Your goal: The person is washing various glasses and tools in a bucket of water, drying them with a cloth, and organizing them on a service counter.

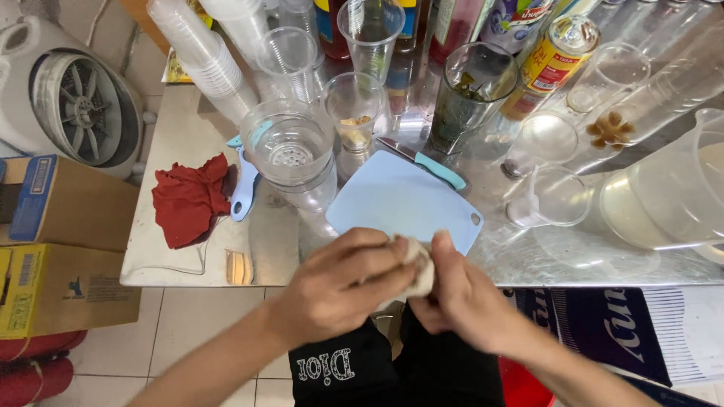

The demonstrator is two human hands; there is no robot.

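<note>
— Both our hands sit nearest, just off the near edge of the pale blue cutting board (400, 200). What are we holding?

— A small pale lump (419, 270), pinched between them. Our left hand (343, 283) wraps over it from the left, fingers curled shut; our right hand (460, 298) presses it with the thumb from the right.

— Which hand has more of it?

— We judge the left; it covers most of the lump, which lies upright between the palms.

— And beyond the board?

— A teal-handled knife (426, 162) at its far edge, a red cloth (188, 200) well left.
</note>
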